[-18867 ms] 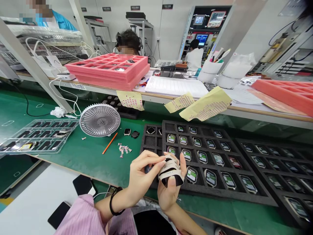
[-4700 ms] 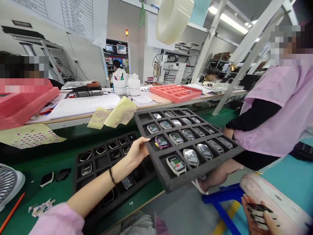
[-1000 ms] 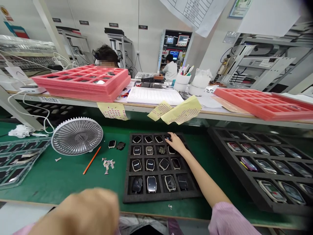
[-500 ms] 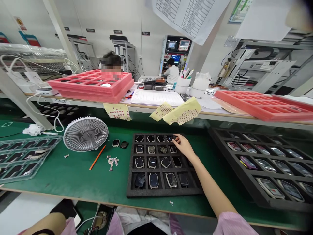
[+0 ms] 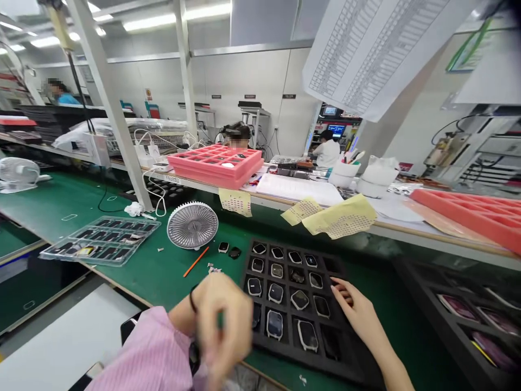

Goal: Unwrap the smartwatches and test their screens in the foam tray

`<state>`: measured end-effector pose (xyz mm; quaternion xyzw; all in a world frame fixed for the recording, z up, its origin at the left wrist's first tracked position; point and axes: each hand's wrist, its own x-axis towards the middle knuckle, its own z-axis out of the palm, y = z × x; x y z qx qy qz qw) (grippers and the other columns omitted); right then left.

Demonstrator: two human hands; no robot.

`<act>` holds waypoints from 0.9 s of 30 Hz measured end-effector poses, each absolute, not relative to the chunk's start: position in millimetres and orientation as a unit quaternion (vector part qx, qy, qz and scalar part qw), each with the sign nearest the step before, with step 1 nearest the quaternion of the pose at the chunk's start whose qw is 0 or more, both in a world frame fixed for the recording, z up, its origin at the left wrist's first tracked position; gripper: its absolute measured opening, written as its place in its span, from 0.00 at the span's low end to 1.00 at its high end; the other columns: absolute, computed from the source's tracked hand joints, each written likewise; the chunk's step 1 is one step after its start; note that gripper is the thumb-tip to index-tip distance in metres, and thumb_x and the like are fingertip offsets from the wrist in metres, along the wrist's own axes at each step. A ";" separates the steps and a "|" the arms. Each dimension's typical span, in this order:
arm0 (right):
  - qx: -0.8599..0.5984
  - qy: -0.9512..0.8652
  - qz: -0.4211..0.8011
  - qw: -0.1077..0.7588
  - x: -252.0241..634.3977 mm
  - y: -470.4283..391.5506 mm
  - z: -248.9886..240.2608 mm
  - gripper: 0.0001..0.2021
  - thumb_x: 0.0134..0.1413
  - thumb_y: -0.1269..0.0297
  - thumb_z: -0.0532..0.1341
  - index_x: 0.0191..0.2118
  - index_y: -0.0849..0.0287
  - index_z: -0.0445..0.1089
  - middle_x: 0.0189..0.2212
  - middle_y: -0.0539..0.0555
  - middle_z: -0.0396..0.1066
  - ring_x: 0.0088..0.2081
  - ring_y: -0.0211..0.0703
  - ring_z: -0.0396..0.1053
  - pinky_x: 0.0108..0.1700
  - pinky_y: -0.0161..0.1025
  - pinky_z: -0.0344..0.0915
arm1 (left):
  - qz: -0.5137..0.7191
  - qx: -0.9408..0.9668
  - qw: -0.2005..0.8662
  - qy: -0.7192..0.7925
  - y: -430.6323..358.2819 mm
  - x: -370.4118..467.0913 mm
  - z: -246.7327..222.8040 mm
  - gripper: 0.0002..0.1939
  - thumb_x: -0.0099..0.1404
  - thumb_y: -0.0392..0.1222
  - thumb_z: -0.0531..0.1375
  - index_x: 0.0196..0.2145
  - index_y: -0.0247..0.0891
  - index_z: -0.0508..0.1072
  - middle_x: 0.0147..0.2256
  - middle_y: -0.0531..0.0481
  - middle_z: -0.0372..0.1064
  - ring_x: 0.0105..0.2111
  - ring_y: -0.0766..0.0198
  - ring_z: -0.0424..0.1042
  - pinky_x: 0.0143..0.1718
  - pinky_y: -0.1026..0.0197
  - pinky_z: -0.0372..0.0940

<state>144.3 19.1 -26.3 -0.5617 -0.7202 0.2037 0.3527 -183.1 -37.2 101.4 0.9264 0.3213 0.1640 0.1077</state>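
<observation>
A black foam tray (image 5: pixel 285 271) holds smartwatches in rows of square compartments on the green bench. One pale-framed watch (image 5: pixel 274 324) lies in the front row, with a second framed watch (image 5: pixel 307 335) to its right. My right hand (image 5: pixel 356 307) rests over the tray's right-hand column, thumb and forefinger apart, other fingers curled; no object shows in it. My left hand (image 5: pixel 226 320) is smeared by motion in front of the tray's left front corner, fingers pointing down. Whether it holds anything is unclear. It covers part of a watch in the corner compartment.
A round fan (image 5: pixel 192 225) stands behind an orange stick (image 5: pixel 196 262). Two loose watch parts, including a pale-framed one (image 5: pixel 223 247), lie beside it. Left is a clear plastic tray (image 5: pixel 134 247); right, another dark foam tray (image 5: pixel 427 320). A shelf with pink foam trays (image 5: pixel 240 172) runs behind.
My view has swung left. My right hand has moved from the back row's watch toward me along the tray's right side. My left hand has come up in front of the tray.
</observation>
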 end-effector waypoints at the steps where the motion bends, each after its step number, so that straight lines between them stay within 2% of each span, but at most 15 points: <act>1: -0.561 -0.720 0.196 0.359 144.6 11.7 -29.2 0.19 0.58 0.49 0.53 0.46 0.55 0.69 0.35 0.56 0.73 0.35 0.49 0.72 0.36 0.43 0.70 | 0.151 0.931 0.120 0.310 -28.2 -171.0 96.8 0.18 0.61 0.51 0.62 0.47 0.44 0.71 0.42 0.47 0.72 0.40 0.61 0.73 0.35 0.66 0.68; 4: -0.549 -0.726 0.166 0.379 141.4 -9.5 -39.0 0.17 0.59 0.50 0.53 0.46 0.53 0.69 0.40 0.57 0.73 0.43 0.53 0.71 0.45 0.50 0.68 | 0.092 0.944 0.149 0.281 -1.4 -130.2 74.9 0.13 0.65 0.43 0.58 0.47 0.43 0.71 0.42 0.49 0.73 0.39 0.63 0.72 0.37 0.66 0.67; 7: -0.536 -0.734 0.144 0.391 135.1 -25.5 -49.4 0.15 0.61 0.52 0.52 0.45 0.52 0.70 0.44 0.56 0.73 0.48 0.55 0.69 0.51 0.55 0.65 | 0.017 0.958 0.085 0.274 20.7 -102.7 51.2 0.15 0.62 0.33 0.58 0.47 0.37 0.70 0.45 0.45 0.71 0.43 0.57 0.69 0.40 0.60 0.66; 11: -0.540 -0.725 0.140 0.404 130.0 -36.0 -55.3 0.15 0.60 0.52 0.53 0.48 0.50 0.70 0.48 0.57 0.70 0.52 0.57 0.66 0.55 0.60 0.61 | -0.016 0.968 0.049 0.244 40.9 -92.6 36.4 0.17 0.58 0.38 0.64 0.45 0.36 0.68 0.43 0.44 0.71 0.43 0.55 0.68 0.39 0.59 0.66; 15: -0.561 -0.683 0.188 0.429 131.2 -38.7 -49.6 0.16 0.61 0.53 0.52 0.50 0.52 0.68 0.50 0.58 0.68 0.53 0.54 0.65 0.54 0.54 0.62 | -0.018 0.978 0.066 0.197 47.6 -87.8 34.4 0.15 0.57 0.38 0.64 0.43 0.39 0.68 0.39 0.47 0.72 0.42 0.57 0.68 0.36 0.62 0.64; 21: -0.590 -0.611 0.217 0.482 134.9 -42.4 -42.2 0.17 0.61 0.53 0.53 0.49 0.54 0.69 0.48 0.59 0.70 0.51 0.54 0.66 0.52 0.51 0.64 | -0.034 0.964 0.064 0.255 45.2 -82.8 37.1 0.18 0.55 0.40 0.64 0.43 0.37 0.66 0.37 0.44 0.69 0.38 0.56 0.69 0.32 0.62 0.63; 27: -0.608 -0.519 0.246 0.549 139.3 -38.6 -45.6 0.18 0.59 0.51 0.55 0.47 0.56 0.69 0.48 0.61 0.70 0.51 0.54 0.67 0.52 0.51 0.63 | 0.037 0.938 0.146 0.313 47.6 -61.2 45.6 0.22 0.54 0.48 0.63 0.44 0.40 0.63 0.35 0.51 0.72 0.32 0.60 0.72 0.30 0.65 0.61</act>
